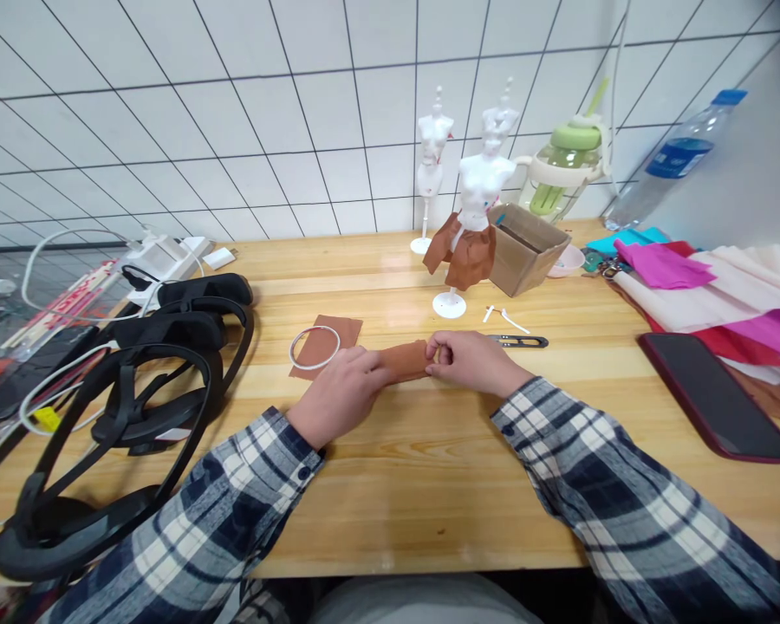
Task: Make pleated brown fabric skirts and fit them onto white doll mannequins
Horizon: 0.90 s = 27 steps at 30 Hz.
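Between my two hands a narrow strip of brown fabric lies on the wooden table. My left hand is closed on the strip's left end, thumb and fingers together. At the other end my right hand pinches the fabric's edge. Just beyond my left hand is a flat brown fabric piece with a thin silver ring lying partly over it. Black thread snips lie beside my right hand, partly hidden by it. A white mini mannequin behind wears brown fabric around its lower part.
A second mannequin, a cardboard box and a green-lidded cup stand at the back. Black headsets and cables crowd the left. On the right are a phone, colourful fabrics and a leaning bottle.
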Available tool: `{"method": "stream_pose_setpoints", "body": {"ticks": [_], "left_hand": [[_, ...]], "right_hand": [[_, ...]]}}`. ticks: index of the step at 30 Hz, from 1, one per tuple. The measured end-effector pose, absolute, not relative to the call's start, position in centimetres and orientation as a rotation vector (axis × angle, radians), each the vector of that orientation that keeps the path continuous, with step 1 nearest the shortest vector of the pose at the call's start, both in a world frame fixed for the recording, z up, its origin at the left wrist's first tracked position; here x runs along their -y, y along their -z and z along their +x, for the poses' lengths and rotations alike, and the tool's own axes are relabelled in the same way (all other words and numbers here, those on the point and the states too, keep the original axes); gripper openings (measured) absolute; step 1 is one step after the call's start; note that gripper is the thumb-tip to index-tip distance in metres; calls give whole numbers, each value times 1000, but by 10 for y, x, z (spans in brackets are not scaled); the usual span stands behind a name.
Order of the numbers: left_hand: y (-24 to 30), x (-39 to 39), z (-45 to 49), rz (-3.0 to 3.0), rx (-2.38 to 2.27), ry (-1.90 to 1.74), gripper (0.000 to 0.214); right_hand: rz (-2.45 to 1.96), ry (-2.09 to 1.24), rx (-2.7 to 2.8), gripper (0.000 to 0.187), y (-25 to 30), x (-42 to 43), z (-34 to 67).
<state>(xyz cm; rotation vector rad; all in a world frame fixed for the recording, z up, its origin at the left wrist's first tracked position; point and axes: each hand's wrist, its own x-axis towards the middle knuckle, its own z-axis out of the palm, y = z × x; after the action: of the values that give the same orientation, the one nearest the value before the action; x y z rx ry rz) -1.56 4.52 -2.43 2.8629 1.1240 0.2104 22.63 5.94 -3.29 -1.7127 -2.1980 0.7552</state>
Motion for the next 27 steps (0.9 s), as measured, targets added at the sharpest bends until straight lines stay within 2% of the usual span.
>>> {"method": "stream_pose_setpoints", "body": {"ticks": [6, 13, 18, 27], "left_hand": [[20, -43, -18, 2959, -977, -125, 28], [21, -47, -21, 2987, -918, -245, 25], [27, -52, -23, 2978, -946, -343, 27], [29, -53, -24, 2778, -1038, -356, 26]], "right_hand": [[-1642, -745, 2120, 10, 42, -59, 234], [-1176, -551, 2375, 11, 41, -43, 235], [-1307, -432, 2482, 12, 36, -40, 229], [-1334, -421, 2401, 9, 43, -40, 231]]}}
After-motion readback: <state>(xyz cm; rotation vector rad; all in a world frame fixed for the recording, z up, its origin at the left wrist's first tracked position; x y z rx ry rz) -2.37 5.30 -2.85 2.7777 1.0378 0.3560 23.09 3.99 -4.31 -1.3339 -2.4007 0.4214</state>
